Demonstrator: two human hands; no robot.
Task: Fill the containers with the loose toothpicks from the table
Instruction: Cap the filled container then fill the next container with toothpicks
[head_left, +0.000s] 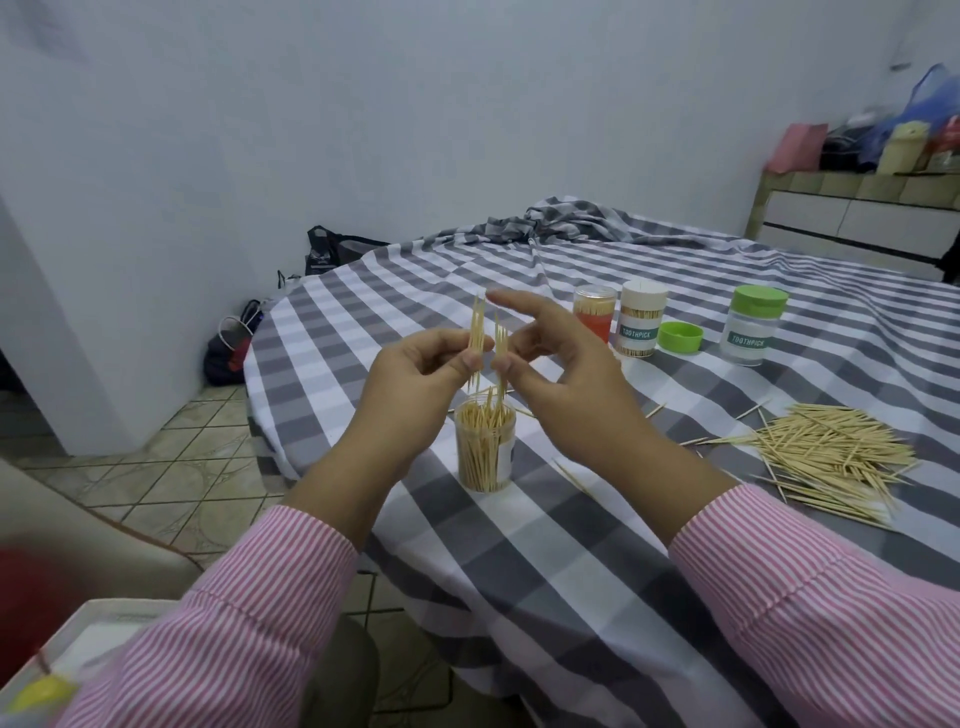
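Note:
An open clear container (485, 451), nearly full of upright toothpicks, stands on the checked tablecloth near the table's left edge. Just above it my left hand (415, 384) pinches a small upright bundle of toothpicks (477, 332). Beside it my right hand (561, 374) pinches a few more toothpicks (501, 358), their tips pointing down into the container, with the index finger stretched out. A loose pile of toothpicks (831, 457) lies on the cloth to the right.
At the back stand an orange-labelled container (596, 312), a full lidless container (641, 322), a loose green lid (680, 336) and a green-capped container (750, 327). Single stray toothpicks lie around the pile. The table edge curves close at the left, above tiled floor with bags.

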